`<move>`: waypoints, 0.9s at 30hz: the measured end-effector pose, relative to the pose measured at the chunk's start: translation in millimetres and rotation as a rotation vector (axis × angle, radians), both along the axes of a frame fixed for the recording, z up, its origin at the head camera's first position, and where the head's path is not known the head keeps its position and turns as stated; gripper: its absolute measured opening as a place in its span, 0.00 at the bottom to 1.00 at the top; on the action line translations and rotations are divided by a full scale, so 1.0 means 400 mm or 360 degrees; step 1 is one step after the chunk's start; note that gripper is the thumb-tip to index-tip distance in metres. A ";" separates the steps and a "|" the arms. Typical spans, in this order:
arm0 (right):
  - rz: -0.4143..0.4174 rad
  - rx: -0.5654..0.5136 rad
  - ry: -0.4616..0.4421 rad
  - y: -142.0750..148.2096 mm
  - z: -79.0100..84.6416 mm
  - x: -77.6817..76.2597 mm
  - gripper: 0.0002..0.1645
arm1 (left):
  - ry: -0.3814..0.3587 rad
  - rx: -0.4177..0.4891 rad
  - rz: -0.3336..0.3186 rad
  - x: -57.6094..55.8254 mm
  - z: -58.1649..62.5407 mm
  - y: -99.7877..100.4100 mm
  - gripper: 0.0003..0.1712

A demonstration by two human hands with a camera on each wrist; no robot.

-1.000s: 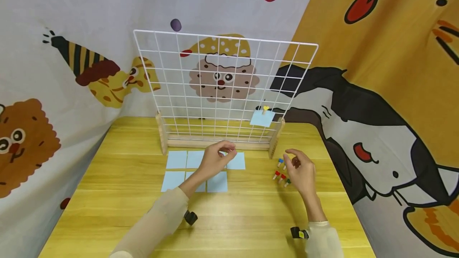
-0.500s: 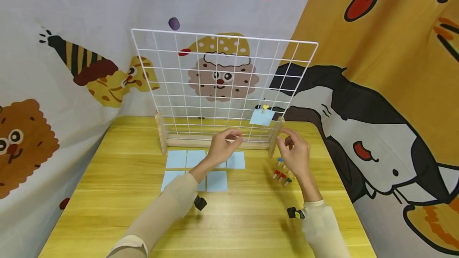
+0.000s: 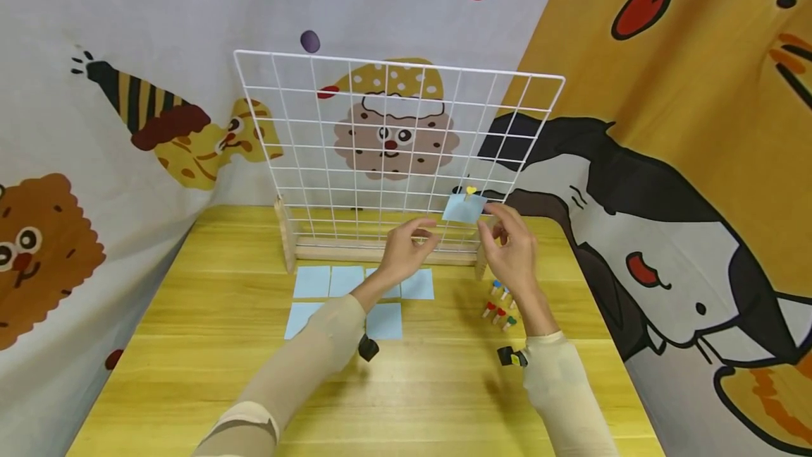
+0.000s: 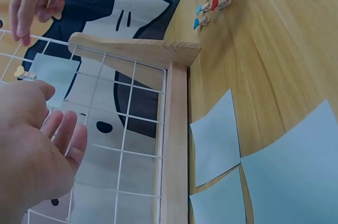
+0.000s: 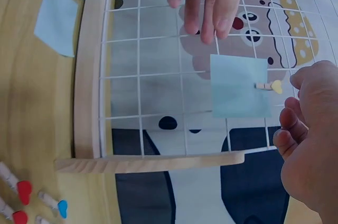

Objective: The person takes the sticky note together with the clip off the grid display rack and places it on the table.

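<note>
A light-blue paper note (image 3: 459, 210) hangs low on the right part of the white wire grid (image 3: 380, 122). A small wooden clothespin with a yellow heart (image 5: 274, 86) pinches it at its top edge. My left hand (image 3: 406, 252) is at the note's left, fingers loosely bent and apart from it, with nothing held. On the other side, my right hand (image 3: 512, 252) is close to the note's right edge, thumb and fingers bent with a gap between them. In the right wrist view, its fingers stand just short of the yellow-heart clothespin.
Several blue notes (image 3: 384, 323) lie in two rows on the wooden table (image 3: 431, 386), partly behind my left arm. Small heart clothespins (image 3: 500, 314) in red, blue and green lie beyond the stand's right wooden foot (image 5: 153, 165). A printed curtain (image 3: 393, 5) hangs behind.
Both hands have moved forward toward the hanging note, the left hand also to the right and the right hand to the left. The note and clothespin on the grid stay put.
</note>
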State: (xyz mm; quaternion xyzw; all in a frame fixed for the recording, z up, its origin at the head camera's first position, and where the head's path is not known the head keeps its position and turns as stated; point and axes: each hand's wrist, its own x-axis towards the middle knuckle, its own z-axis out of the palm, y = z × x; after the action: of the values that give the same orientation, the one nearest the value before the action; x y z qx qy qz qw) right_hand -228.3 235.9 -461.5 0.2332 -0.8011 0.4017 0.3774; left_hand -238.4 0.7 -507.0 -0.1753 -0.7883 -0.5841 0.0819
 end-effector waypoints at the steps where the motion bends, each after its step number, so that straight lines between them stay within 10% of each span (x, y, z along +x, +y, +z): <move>1: 0.0008 -0.0006 0.0012 -0.005 0.004 -0.005 0.20 | 0.0007 0.0003 0.0007 -0.003 0.001 0.002 0.22; 27: 0.0026 0.0078 0.0041 -0.052 0.035 -0.077 0.22 | 0.0000 0.0028 0.0074 -0.042 0.013 0.039 0.23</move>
State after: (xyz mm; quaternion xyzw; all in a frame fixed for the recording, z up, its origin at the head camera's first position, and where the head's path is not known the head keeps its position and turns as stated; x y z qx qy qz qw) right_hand -259.3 215.2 -447.3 0.2542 -0.8039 0.3819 0.3785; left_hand -255.1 16.4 -501.9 -0.1563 -0.7870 -0.5889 0.0970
